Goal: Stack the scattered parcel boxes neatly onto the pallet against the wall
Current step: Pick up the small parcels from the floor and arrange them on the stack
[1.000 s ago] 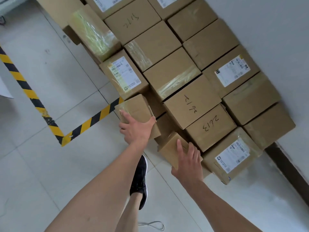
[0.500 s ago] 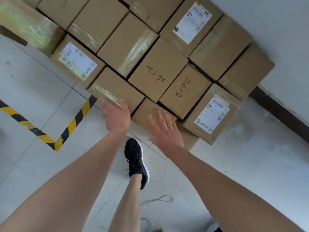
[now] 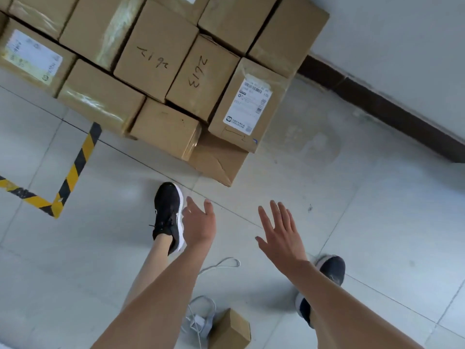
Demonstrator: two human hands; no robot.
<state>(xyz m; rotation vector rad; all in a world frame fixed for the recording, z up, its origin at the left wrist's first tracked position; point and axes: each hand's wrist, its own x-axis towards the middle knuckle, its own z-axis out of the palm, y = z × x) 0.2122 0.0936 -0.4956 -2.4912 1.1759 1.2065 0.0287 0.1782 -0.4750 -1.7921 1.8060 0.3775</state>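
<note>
- my left hand (image 3: 200, 222) and right hand (image 3: 281, 235): grip wide, holding nothing, near the stack of brown cardboard parcel boxes (image 3: 156, 46)
- one small brown cardboard box (image 3: 231, 328) lies well apart from that stack

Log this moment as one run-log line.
left hand: open, empty | right hand: open, empty | stacked boxes: no hand touching | small box: loose on floor

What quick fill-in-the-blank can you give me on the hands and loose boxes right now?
The left hand and the right hand both hold ____.
One small box lies beside the white cable on the ____.
The hazard tape is striped black and ____.
Missing words: nothing; floor; yellow.
</note>
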